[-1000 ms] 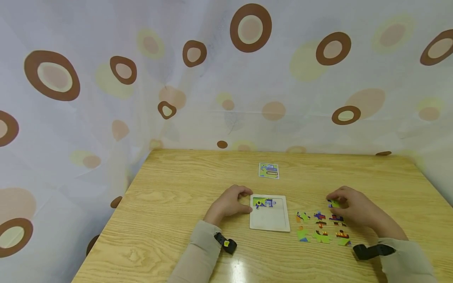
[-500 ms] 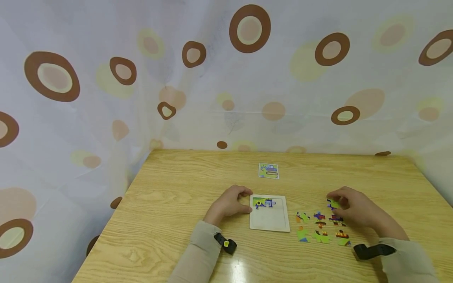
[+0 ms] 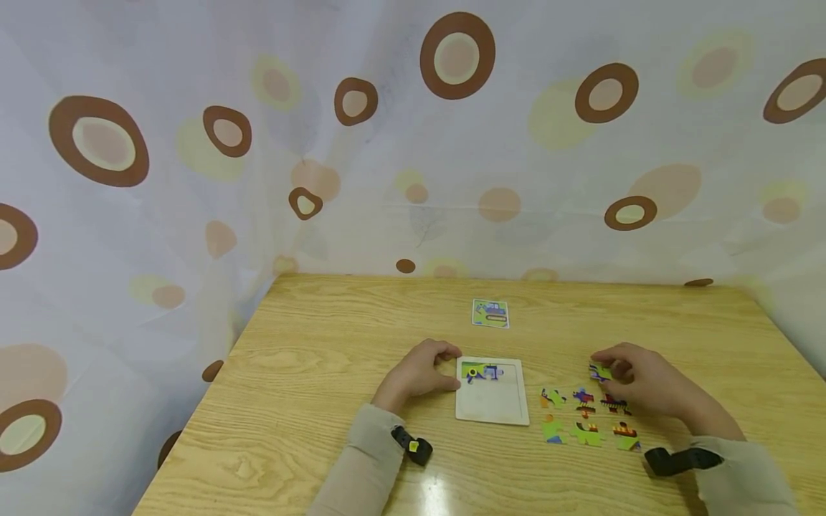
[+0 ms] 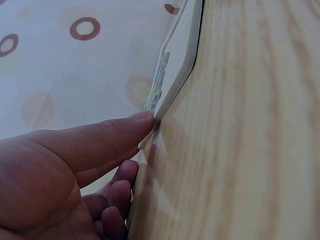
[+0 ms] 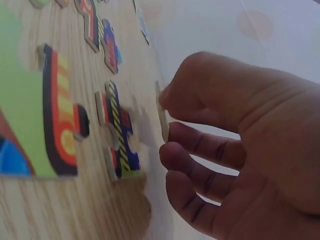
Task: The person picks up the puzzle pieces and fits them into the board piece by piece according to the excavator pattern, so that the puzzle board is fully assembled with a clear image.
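Wooden tabletop (image 3: 323, 373) fills the head view, with a white rectangular puzzle tray (image 3: 492, 401) lying flat in the middle and a few coloured pieces already seated along its far edge. The left hand (image 3: 418, 371) rests against the tray's left side, fingers loosely curled and the thumb tip touching the rim. The right hand (image 3: 635, 380) pinches a small green and purple jigsaw piece (image 3: 600, 371) between thumb and fingertips. Compared with a second ago, that piece sits slightly higher and further left, off the table, while the left hand and the tray have not shifted; this looks like a piece just picked up and starting toward the tray. The loose coloured jigsaw pieces (image 3: 584, 416) lie scattered just right of the tray, and a small picture card (image 3: 490, 313) lies further back.

From the left wrist view, the thumb presses the tray's (image 4: 180, 65) rounded edge, the other fingers tucked under the palm and holding nothing.

From the right wrist view, the held piece (image 5: 162, 117) shows edge-on, clamped between thumb and index finger, clear of the wood. A red, yellow and blue loose piece (image 5: 117, 130) lies flat just beside it.
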The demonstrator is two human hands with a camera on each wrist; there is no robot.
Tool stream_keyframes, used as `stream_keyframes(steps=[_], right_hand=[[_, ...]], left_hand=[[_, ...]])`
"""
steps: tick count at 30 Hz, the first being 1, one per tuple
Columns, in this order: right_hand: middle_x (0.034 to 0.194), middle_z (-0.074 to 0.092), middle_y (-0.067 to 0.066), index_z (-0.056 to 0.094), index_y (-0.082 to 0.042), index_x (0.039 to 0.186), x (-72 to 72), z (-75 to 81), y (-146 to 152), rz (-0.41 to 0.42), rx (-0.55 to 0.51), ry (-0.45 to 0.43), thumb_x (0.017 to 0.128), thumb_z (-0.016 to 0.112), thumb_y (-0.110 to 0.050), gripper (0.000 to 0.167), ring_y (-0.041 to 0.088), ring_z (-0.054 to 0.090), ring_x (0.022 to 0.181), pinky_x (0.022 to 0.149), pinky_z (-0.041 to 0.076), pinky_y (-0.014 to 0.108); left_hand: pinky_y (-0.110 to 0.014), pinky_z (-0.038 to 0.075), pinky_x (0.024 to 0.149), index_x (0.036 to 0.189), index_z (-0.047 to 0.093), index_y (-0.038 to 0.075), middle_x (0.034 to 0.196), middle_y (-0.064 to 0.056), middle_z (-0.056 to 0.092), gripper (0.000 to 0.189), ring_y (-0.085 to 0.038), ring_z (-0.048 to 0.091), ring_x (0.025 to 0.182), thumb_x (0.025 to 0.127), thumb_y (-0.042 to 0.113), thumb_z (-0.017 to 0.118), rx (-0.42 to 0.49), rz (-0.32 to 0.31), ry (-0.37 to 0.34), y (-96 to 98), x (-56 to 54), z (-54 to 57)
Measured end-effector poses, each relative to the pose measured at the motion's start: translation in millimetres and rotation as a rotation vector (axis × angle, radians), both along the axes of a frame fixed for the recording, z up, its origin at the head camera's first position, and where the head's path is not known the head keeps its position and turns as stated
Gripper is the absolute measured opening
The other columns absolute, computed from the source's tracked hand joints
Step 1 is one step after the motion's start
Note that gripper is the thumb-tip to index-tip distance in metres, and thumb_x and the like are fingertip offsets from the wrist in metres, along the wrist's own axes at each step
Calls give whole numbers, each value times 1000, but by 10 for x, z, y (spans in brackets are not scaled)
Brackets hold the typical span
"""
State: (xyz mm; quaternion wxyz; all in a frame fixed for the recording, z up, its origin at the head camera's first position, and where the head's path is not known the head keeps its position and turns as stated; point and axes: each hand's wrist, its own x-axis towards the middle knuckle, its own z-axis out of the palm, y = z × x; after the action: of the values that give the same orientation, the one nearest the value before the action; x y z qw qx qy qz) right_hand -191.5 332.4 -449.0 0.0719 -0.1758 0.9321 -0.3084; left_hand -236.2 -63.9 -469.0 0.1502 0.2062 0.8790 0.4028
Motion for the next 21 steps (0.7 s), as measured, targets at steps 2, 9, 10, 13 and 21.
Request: stream_keyframes(steps=[2,9,10,13,21], right_hand=[[116,61,8,60,0,129,5,-4,-24,13,-26,17,90,73,-17,45,17,58,93,72,52,32],[111,60,4,63,-1,124,20,-12,-133,84,-106,81,89,74,-13,39,11,55,87,65,49,27],[110,60,4,64,-1,123,26,-7,-153,90,-114,95,89,74,-12,37,12,54,86,64,48,27],[110,59,3,65,-3,122,40,4,-215,105,-118,136,89,74,-10,34,14,52,85,63,46,26],[115,57,-3,66,-11,122,78,58,-386,103,-82,174,89,73,-11,33,13,52,91,70,47,30]], left_hand=[[-32,44,96,127,65,14,118,3,59,48,-14,52,107,82,15,82,-4,3,-1,2,2,-2],[-34,44,95,126,65,12,118,1,60,47,-17,52,107,82,14,82,4,0,4,3,4,-10],[-34,44,95,126,65,12,118,0,60,47,-17,52,106,82,14,82,5,0,5,3,3,-12],[-34,44,94,125,66,11,117,0,60,47,-17,52,105,82,14,83,11,-1,8,1,7,-8],[-35,44,95,126,65,11,118,-1,60,47,-18,52,107,82,14,82,13,0,4,5,12,3]])
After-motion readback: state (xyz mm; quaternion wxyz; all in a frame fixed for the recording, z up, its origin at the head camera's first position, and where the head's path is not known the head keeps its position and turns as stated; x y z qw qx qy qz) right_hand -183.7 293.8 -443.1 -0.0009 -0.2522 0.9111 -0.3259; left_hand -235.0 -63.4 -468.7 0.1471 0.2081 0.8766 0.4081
